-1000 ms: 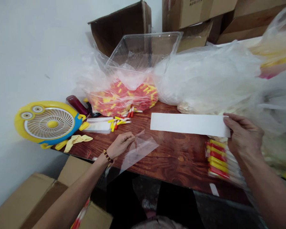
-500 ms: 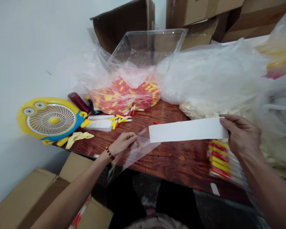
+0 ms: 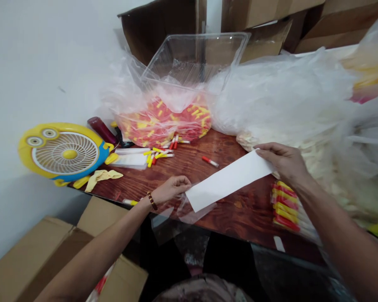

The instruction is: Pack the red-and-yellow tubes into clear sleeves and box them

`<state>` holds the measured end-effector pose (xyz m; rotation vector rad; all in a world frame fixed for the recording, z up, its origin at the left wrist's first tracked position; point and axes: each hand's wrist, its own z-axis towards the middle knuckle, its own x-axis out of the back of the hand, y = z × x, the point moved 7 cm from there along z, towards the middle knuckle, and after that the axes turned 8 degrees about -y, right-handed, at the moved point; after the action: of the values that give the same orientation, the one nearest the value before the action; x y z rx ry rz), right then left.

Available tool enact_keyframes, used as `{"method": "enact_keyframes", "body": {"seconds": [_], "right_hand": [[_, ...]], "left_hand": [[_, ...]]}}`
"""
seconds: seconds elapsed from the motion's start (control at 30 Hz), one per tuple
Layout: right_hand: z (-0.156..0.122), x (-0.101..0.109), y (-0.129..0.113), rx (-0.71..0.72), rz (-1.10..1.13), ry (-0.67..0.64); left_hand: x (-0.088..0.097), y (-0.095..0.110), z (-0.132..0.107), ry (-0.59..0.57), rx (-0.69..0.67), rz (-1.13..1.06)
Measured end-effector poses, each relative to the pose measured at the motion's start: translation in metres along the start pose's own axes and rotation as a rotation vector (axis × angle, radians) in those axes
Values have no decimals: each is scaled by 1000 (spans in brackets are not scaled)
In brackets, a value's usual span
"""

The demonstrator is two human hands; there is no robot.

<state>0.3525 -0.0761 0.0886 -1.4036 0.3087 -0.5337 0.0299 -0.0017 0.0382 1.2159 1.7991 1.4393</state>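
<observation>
Right hand point(image 3: 281, 161) pinched white card point(image 3: 229, 180), left hand point(image 3: 173, 188) clear bag point(image 3: 201, 214), hands apart — card over table point(image 3: 255, 214), overlapping bag, apparently not inside. Stick row point(image 3: 286, 207) looked packed — loose sticks point(image 3: 159, 155) lay beyond left hand.

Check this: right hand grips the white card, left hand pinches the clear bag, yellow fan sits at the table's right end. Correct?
Not quite: in the head view, the yellow fan sits at the table's left end. The right hand does grip the white card, and the left hand pinches the clear bag.
</observation>
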Motion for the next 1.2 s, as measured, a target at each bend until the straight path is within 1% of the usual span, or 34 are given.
{"method": "enact_keyframes", "body": {"seconds": [0.13, 0.23, 0.37, 0.43, 0.53, 0.73, 0.8, 0.87, 0.97, 1.03, 1.13, 1.2], "right_hand": [[6, -34, -1, -3, -75, -139], [5, -64, -2, -12, -143, -262], [0, -102, 0, 2, -156, -416], [-3, -117, 3, 3, -166, -470], [-8, -133, 6, 12, -204, -504], [-14, -154, 9, 17, -223, -555], [-13, -160, 13, 25, -249, -567], [-12, -169, 18, 41, -283, -601], [-10, -187, 30, 88, -442, -666], [-9, -199, 36, 146, -600, -690], [-9, -217, 42, 233, -725, -736], [-10, -227, 44, 270, -736, -773]], "left_hand": [[-9, -2, 5, 50, 13, -55], [-14, -1, 8, 84, 12, -91], [-15, -4, 14, 156, -15, -165], [-13, -7, 17, 196, -29, -207], [-12, -12, 21, 232, -51, -292], [-8, -22, 21, 288, -83, -379], [-6, -29, 19, 306, -75, -393], [-3, -38, 16, 353, -54, -392], [6, -56, 11, 495, -14, -315], [15, -62, 7, 595, 0, -183], [23, -59, -1, 674, -5, 103], [25, -48, -9, 723, -69, 304]]}}
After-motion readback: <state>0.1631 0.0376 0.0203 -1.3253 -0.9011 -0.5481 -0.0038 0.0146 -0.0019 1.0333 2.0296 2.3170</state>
